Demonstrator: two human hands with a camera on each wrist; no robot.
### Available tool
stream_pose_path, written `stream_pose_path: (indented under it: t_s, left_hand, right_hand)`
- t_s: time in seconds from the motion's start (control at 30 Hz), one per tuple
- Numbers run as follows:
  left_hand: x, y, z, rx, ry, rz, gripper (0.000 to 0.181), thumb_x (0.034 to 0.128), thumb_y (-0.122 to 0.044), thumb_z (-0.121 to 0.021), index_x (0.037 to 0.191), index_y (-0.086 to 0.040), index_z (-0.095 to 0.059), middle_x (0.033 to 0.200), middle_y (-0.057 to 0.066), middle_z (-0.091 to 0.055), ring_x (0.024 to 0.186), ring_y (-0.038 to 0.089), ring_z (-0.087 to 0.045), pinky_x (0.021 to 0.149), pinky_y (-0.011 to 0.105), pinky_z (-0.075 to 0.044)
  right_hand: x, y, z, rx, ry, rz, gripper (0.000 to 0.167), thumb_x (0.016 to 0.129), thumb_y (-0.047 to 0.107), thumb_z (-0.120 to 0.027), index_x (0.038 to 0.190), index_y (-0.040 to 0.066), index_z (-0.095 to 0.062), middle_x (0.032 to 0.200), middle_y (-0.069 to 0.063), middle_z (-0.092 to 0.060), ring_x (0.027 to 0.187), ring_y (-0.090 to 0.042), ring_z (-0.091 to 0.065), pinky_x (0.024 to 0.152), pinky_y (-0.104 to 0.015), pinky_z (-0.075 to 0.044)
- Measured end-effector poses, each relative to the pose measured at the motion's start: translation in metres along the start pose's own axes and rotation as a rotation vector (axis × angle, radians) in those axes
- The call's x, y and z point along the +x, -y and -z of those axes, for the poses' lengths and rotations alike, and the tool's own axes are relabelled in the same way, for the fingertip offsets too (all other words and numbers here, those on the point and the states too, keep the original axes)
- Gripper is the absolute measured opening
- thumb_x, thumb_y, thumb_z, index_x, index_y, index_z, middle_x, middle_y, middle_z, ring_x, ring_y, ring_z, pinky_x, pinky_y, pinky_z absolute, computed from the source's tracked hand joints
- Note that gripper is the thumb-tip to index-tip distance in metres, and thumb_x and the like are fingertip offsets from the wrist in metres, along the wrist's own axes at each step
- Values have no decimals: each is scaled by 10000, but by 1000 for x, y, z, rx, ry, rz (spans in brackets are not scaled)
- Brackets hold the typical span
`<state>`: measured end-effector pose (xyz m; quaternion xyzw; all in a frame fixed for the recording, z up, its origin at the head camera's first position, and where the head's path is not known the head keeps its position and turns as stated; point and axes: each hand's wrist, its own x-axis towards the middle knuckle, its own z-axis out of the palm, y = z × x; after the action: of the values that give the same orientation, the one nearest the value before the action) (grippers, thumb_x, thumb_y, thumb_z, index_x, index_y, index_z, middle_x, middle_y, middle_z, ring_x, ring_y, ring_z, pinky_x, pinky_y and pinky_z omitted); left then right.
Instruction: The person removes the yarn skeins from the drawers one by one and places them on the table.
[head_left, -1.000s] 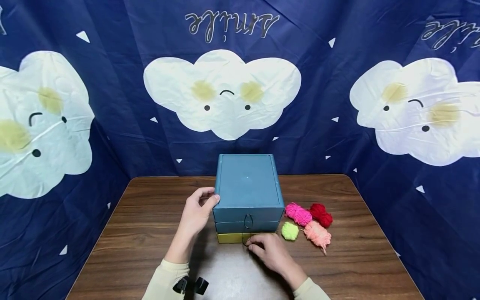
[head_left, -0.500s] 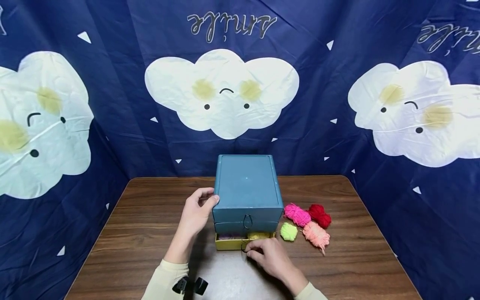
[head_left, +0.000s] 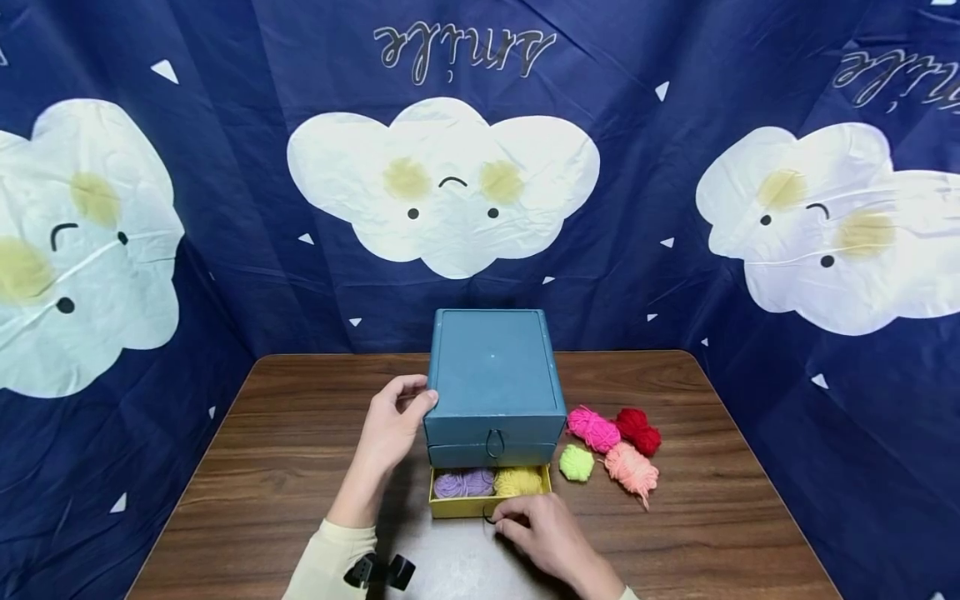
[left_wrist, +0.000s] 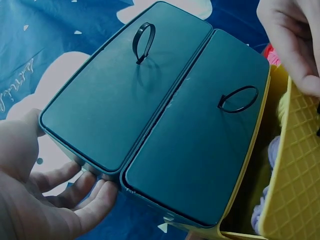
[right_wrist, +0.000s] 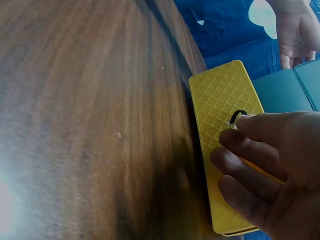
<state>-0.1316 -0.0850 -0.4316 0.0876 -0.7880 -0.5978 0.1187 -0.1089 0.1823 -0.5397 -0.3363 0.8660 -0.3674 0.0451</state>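
A blue drawer cabinet (head_left: pixel 491 362) stands on the table, with black loop pulls (left_wrist: pixel 143 42) on its two blue drawers. Below them a yellow drawer (head_left: pixel 457 507) is pulled out, showing purple yarn (head_left: pixel 463 482) and yellow yarn (head_left: pixel 519 481) lying side by side. My right hand (head_left: pixel 543 529) pinches the yellow drawer's black loop (right_wrist: pixel 238 116) between thumb and forefinger; its other fingers are bent near the patterned drawer front. My left hand (head_left: pixel 393 423) rests against the cabinet's left side, thumb at the upper front corner and fingers touching the side wall.
Right of the cabinet lie pink yarn (head_left: pixel 595 428), red yarn (head_left: pixel 639 431), peach yarn (head_left: pixel 632 471) and a small lime ball of yarn (head_left: pixel 576 462). A blue cloth with clouds (head_left: pixel 450 187) hangs around the wooden table (head_left: pixel 697 517).
The yellow drawer has slid out toward me with my right hand on its loop, uncovering the purple and yellow yarn. My left hand has stayed at the cabinet's side.
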Motion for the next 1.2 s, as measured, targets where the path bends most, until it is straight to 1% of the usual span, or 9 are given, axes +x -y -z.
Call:
stream_pose_path:
  t_s: [0.1, 0.27, 0.4, 0.63, 0.8, 0.93, 1.07, 1.13, 1.2]
  left_hand:
    - [0, -1, 0, -9, 1, 4, 371, 972, -193, -700, 1301, -26, -652, 1182, 157, -694, 1015, 189, -624, 837, 229, -504]
    - [1, -2, 1, -27, -4, 13, 374, 967, -190, -708, 1299, -26, -654, 1174, 161, -695, 949, 140, -615, 793, 224, -518]
    - [2, -4, 2, -22, 0, 19, 384, 967, -197, -709, 1305, -24, -650, 1183, 161, -691, 947, 127, -604, 792, 225, -514]
    - [4, -7, 3, -9, 2, 24, 367, 968, -194, -704, 1293, -29, -658, 1171, 163, -690, 974, 174, -617, 804, 230, -516]
    - [5, -8, 4, -7, -5, 36, 356, 963, -183, -704, 1287, -43, -661, 1160, 157, -689, 989, 202, -619, 812, 231, -518]
    - [4, -9, 3, -11, -3, 39, 358, 966, -183, -701, 1293, -43, -658, 1160, 161, -691, 981, 202, -620, 799, 231, -519]
    - [4, -9, 3, -11, 1, 37, 375, 971, -190, -700, 1305, -30, -649, 1178, 169, -687, 987, 202, -620, 791, 229, -517]
    - [3, -9, 3, -9, 0, 36, 381, 971, -196, -702, 1310, -30, -648, 1192, 165, -684, 1005, 209, -617, 801, 227, -513]
    - [3, -8, 3, -6, -1, 38, 387, 970, -201, -706, 1313, -32, -647, 1202, 160, -681, 1019, 212, -611, 812, 228, -508]
  right_hand:
    - [-5, 2, 0, 22, 6, 9, 73, 925, 209, -758, 946, 259, -806, 947, 179, -756, 902, 32, -671, 799, -249, -572]
    - [-11, 6, -1, 49, 10, 37, 63, 937, 219, -751, 929, 260, -798, 912, 181, -751, 875, 62, -656, 767, -219, -562]
    - [-16, 9, -1, 60, 27, 31, 62, 937, 217, -750, 932, 255, -799, 910, 181, -753, 860, 71, -652, 752, -202, -555]
    - [-21, 15, -1, 89, 69, 5, 61, 932, 211, -748, 941, 232, -805, 887, 184, -747, 791, 94, -621, 699, -174, -531]
    - [-23, 17, -1, 69, 67, 25, 66, 929, 194, -743, 941, 224, -801, 883, 174, -751, 744, 104, -587, 676, -155, -507]
    - [-25, 17, -1, 73, 68, 31, 73, 931, 195, -743, 970, 221, -799, 907, 164, -755, 777, 92, -607, 687, -164, -516]
    - [-28, 19, 2, 137, 84, 16, 133, 936, 169, -741, 1056, 185, -795, 954, 111, -769, 841, 63, -648, 717, -187, -547]
    - [-29, 21, 6, 179, 88, 3, 158, 935, 151, -743, 1086, 153, -788, 959, 78, -775, 835, 57, -655, 720, -190, -559]
    - [-30, 23, 11, 196, 87, -9, 157, 931, 154, -751, 1083, 134, -784, 950, 64, -774, 815, 62, -647, 711, -185, -559]
